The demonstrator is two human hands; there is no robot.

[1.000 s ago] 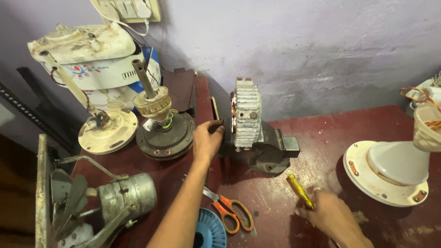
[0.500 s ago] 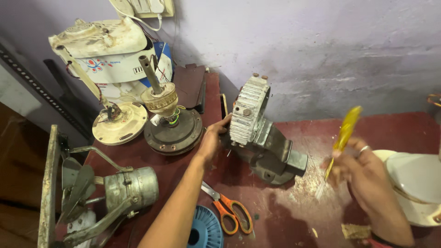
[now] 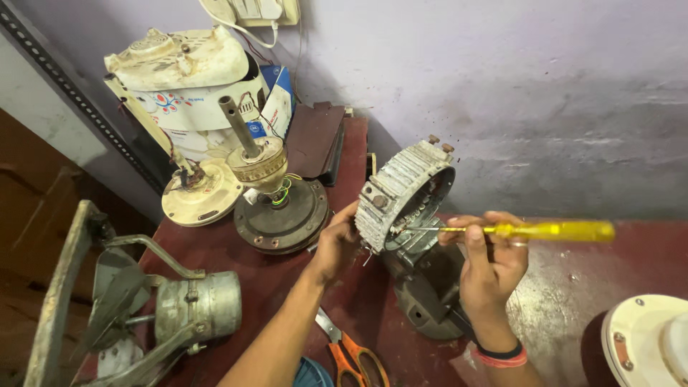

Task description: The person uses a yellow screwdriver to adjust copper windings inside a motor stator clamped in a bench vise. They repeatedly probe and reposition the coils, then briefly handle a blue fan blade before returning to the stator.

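A grey ring-shaped motor stator point(image 3: 401, 193) stands on edge, clamped in a dark bench vise point(image 3: 430, 287). My left hand point(image 3: 337, 244) grips the stator's left rim. My right hand point(image 3: 491, 261) holds a yellow-handled screwdriver point(image 3: 552, 231) level, its thin shaft pointing left with the tip inside the stator's opening.
A dark fan motor with an upright shaft point(image 3: 276, 204) sits left of the stator, beside a cream round base point(image 3: 201, 197) and a box stack point(image 3: 193, 93). Orange scissors point(image 3: 351, 355) lie near my left forearm. A metal fan assembly point(image 3: 165, 315) is at left, a white round housing point(image 3: 645, 340) at right.
My right hand picked the screwdriver off the table, raised it, and now holds it level with the tip in the stator. The view has shifted closer and to the right.
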